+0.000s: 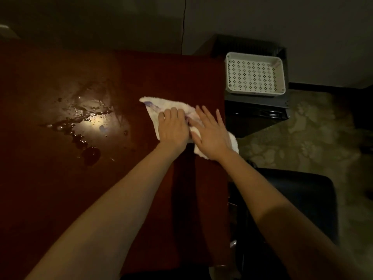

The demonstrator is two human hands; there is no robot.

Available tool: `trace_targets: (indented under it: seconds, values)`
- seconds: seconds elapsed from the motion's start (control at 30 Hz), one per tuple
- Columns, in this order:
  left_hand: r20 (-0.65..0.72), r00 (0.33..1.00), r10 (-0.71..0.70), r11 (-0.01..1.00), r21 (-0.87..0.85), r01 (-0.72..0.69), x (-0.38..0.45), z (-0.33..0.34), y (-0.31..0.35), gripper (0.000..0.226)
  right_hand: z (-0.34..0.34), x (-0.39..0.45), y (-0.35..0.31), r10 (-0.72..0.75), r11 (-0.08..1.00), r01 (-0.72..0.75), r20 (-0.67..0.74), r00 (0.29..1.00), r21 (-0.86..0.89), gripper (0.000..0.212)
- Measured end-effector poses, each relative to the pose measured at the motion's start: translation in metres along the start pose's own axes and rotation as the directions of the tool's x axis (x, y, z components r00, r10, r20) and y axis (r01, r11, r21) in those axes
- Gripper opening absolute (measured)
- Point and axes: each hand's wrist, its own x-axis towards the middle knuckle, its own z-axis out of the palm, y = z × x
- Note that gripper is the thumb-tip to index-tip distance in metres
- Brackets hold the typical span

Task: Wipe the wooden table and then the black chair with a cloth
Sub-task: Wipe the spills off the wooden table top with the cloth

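Observation:
A white cloth (161,105) lies near the right edge of the dark wooden table (60,178). My left hand (173,126) rests on the cloth with its fingers curled into the fabric, gripping it. Beside it my right hand (212,134) lies flat on the cloth with straight, spread fingers. One corner of the cloth hangs over the table's right edge. A wet, shiny spill (84,116) spreads over the table to the left of the cloth. The black chair (298,199) stands at the lower right, beside the table.
A white perforated plastic basket (256,74) sits on a dark cabinet (256,116) just right of the table's far corner. Patterned carpet (302,128) covers the floor on the right. A thin black cable (183,23) hangs down the back wall.

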Motion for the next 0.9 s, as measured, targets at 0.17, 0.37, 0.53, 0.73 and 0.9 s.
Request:
trace_targets:
  seconds: [0.17,0.37,0.53,0.73,0.9]
  values:
    - [0.025,0.999,0.028,1.000,0.003,-0.028,0.045,-0.011,-0.006,0.064,-0.010,0.046,0.021,-0.044,0.999,0.044,-0.003,0.999,-0.024,0.063]
    - [-0.125,0.992,-0.017,0.999,0.039,0.022,0.025,0.000,-0.003,0.035,-0.004,0.037,0.013,-0.010,1.000,0.011,-0.062,0.998,0.019,0.060]
    - [-0.031,0.999,0.020,0.999,0.028,-0.019,-0.023,0.005,0.000,0.041,0.007,-0.011,-0.004,-0.002,0.998,0.004,-0.034,0.999,0.059,0.058]
    - [-0.076,0.994,0.079,0.995,0.066,-0.074,-0.130,0.031,0.003,0.038,0.032,-0.114,-0.049,0.033,0.993,-0.030,-0.028,0.999,0.118,0.054]
    - [-0.075,0.994,0.074,0.997,0.041,-0.071,-0.198,0.043,0.009,0.035,0.052,-0.176,-0.077,0.056,0.989,-0.053,-0.015,0.998,0.140,0.052]
